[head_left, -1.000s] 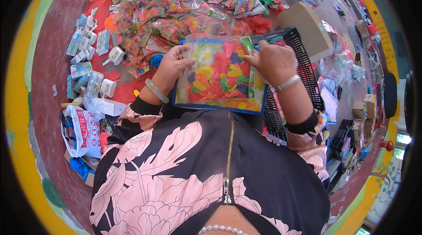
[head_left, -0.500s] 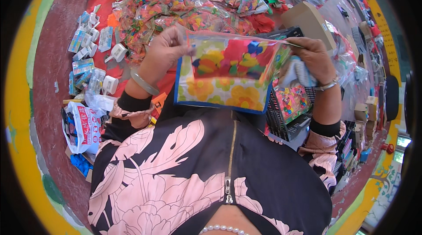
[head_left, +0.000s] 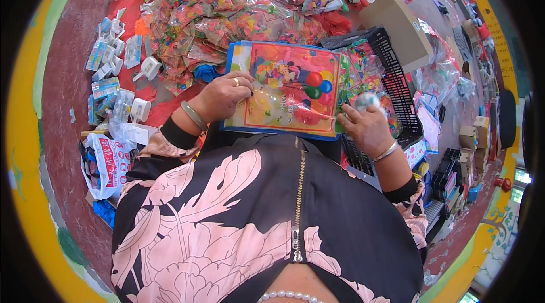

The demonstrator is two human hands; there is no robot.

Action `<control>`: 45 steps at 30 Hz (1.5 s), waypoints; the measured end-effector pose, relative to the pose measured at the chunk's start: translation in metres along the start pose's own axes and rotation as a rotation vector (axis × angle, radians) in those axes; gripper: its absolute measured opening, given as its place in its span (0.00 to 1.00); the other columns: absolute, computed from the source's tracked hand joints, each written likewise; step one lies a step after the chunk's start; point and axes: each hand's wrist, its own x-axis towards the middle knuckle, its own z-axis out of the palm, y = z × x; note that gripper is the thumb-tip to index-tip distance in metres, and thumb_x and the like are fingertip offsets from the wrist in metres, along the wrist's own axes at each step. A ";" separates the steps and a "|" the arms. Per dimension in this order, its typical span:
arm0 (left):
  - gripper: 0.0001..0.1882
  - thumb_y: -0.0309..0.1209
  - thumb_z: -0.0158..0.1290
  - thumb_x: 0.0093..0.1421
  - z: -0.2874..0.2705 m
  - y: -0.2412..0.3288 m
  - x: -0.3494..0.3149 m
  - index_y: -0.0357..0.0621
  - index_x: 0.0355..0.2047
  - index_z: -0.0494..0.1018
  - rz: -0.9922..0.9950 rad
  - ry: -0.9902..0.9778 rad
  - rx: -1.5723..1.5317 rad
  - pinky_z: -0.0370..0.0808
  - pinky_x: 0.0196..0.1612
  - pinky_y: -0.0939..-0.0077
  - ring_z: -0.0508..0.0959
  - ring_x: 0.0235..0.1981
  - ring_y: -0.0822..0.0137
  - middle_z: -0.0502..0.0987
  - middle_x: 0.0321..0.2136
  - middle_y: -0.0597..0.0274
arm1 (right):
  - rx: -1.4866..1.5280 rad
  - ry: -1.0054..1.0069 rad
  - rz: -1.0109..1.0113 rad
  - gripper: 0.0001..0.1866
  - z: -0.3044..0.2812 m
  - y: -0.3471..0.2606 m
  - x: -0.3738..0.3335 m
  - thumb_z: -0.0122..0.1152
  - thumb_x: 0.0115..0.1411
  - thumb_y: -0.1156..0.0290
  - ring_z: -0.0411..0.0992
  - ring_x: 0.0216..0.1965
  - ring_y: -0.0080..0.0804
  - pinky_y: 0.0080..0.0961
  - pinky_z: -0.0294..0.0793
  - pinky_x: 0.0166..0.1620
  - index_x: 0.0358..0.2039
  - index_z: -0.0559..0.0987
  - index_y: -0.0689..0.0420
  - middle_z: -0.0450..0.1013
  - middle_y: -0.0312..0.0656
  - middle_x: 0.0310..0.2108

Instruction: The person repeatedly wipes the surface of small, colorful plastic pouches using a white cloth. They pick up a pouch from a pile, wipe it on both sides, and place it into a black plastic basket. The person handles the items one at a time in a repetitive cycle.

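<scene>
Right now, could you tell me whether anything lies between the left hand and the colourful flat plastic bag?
Nothing visible does: the left hand already rests flat on the colourful flat plastic bag, fingers on its left side.

Black zip-front top with pink floral print, black cuffs, pearl necklace, bangles on both wrists, finger ring
</scene>
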 end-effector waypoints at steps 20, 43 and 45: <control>0.06 0.22 0.49 0.53 0.027 0.009 -0.013 0.35 0.25 0.76 -0.352 0.381 -0.167 0.71 0.41 0.67 0.76 0.34 0.55 0.77 0.30 0.51 | 0.204 0.322 0.214 0.26 0.061 -0.081 0.145 0.53 0.51 0.66 0.64 0.55 0.33 0.36 0.63 0.48 0.53 0.70 0.55 0.66 0.38 0.56; 0.11 0.19 0.49 0.54 0.033 0.009 -0.009 0.34 0.15 0.66 -0.350 0.425 -0.133 0.72 0.40 0.70 0.76 0.35 0.59 0.77 0.28 0.53 | 0.163 0.008 0.844 0.11 0.060 0.065 -0.038 0.57 0.50 0.69 0.73 0.39 0.37 0.33 0.73 0.40 0.35 0.82 0.47 0.76 0.38 0.32; 0.11 0.18 0.48 0.54 0.035 0.008 -0.010 0.33 0.15 0.66 -0.347 0.417 -0.141 0.72 0.42 0.70 0.76 0.35 0.59 0.77 0.29 0.52 | 0.374 0.142 1.053 0.10 0.051 0.070 -0.047 0.58 0.49 0.67 0.75 0.31 0.40 0.32 0.74 0.36 0.32 0.83 0.50 0.76 0.43 0.27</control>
